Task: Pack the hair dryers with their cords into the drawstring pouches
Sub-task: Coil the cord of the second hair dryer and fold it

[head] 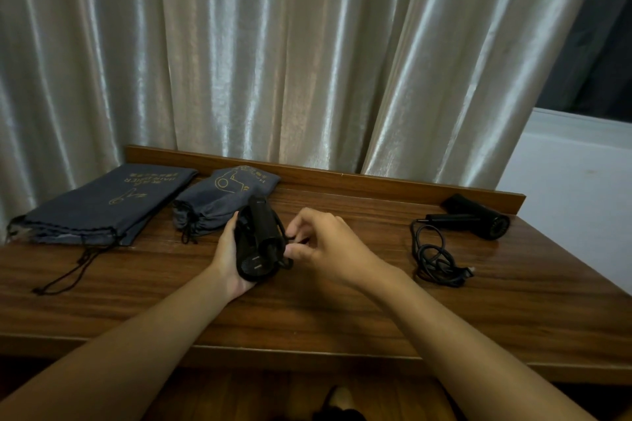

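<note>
A black hair dryer point(259, 243) is held just above the middle of the wooden table point(307, 311), folded, with its cord wrapped around it. My left hand point(228, 260) grips its body from the left. My right hand point(328, 246) pinches the black cord point(290, 238) at the dryer's right side. A flat dark grey drawstring pouch point(102, 205) lies at the far left. A second grey pouch point(222, 198), bulging and drawn closed, sits behind the held dryer. Another black hair dryer point(478, 219) lies at the right with its loose cord point(437, 260) in front of it.
A low wooden rail point(342, 178) runs along the table's back edge, with shiny curtains point(273, 61) hanging behind it. A white wall point(574, 188) stands at the right. The flat pouch's drawstrings point(65, 277) trail toward the front left.
</note>
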Motion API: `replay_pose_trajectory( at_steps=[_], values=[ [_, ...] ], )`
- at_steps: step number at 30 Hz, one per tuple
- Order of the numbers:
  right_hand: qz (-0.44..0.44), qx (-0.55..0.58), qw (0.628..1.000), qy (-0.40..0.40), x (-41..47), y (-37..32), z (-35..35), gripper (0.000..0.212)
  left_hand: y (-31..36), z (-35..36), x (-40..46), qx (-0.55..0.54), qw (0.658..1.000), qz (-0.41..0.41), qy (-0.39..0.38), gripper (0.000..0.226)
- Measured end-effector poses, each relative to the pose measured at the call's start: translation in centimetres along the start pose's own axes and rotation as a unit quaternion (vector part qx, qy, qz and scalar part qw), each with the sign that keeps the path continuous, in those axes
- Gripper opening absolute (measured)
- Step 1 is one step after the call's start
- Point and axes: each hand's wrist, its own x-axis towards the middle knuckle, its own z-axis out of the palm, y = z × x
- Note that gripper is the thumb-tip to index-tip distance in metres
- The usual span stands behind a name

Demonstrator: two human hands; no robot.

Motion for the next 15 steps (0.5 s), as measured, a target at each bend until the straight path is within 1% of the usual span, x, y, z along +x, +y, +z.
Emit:
replay_pose_trajectory(
  at_steps=[3,5,6,7,9,10,11,13,15],
  values=[
    [0.021,0.055,0.997,0.045,-0.5,0.7,0.6,0.014,0.1,-0.3,0.1,0.000,1.000,0.003,0.009,0.057],
    [0.074,0.156,0.984,0.053,-1.1,1.1,1.3,0.017,0.0,-0.4,0.1,-0.009,1.000,0.009,0.015,0.057],
    [0.104,0.232,0.966,0.041,-1.5,1.1,1.9,0.018,-0.2,-0.4,0.1,-0.013,1.000,0.013,0.017,0.057],
    [0.134,0.321,0.937,0.024,-1.9,1.1,2.6,0.020,-0.3,-0.3,0.1,-0.016,1.000,0.016,0.020,0.057],
    [0.166,0.507,0.846,0.007,-2.5,0.9,4.2,0.025,-0.4,0.0,0.1,-0.011,0.999,0.023,0.024,0.059],
    [0.167,0.575,0.801,0.019,-2.6,0.7,4.8,0.027,-0.5,0.1,0.1,-0.007,0.999,0.028,0.025,0.061],
    [0.164,0.622,0.765,0.037,-2.7,0.5,5.4,0.029,-0.5,0.2,0.0,-0.007,0.999,0.030,0.025,0.063],
    [0.159,0.678,0.714,0.067,-2.7,0.1,6.3,0.030,-0.6,0.3,0.0,-0.022,0.999,0.031,0.029,0.062],
    [0.164,0.697,0.692,0.092,-2.7,-0.1,6.7,0.027,-0.7,0.4,0.0,-0.014,0.999,0.034,0.040,0.066]
  ],
)
